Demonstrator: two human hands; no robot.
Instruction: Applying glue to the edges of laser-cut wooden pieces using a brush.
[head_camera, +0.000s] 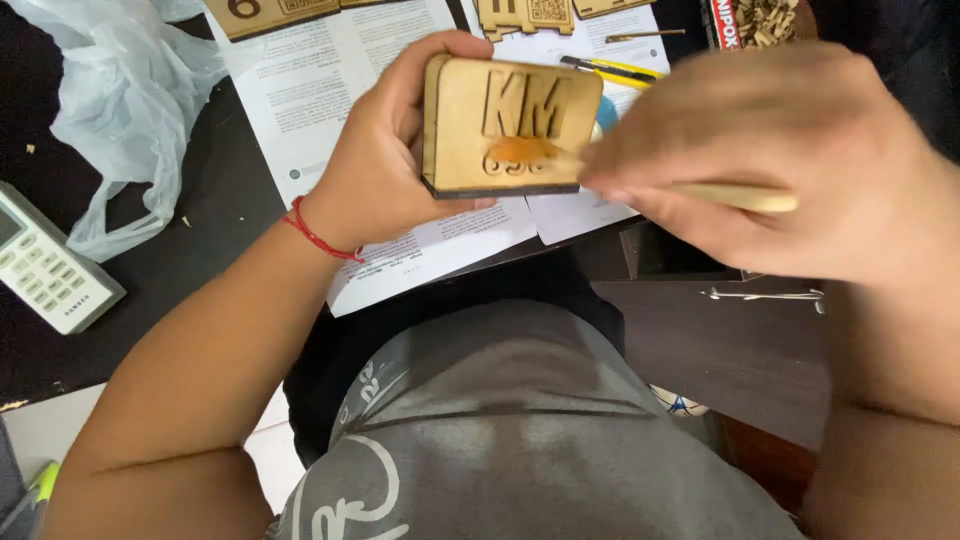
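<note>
A pale brush handle (735, 196) is gripped in the closed right hand (790, 165), its orange-tipped end laid on the raised letters of a wooden plaque (510, 125). The plaque is clasped upright by the left hand (385, 165), above printed sheets (330, 90). Beyond, a yellow utility knife (612, 68) is noted.

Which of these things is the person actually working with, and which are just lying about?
In use:
left hand holding wooden block
right hand holding brush

Lying about:
plastic bag
remote control
printed sheets
yellow utility knife
</note>
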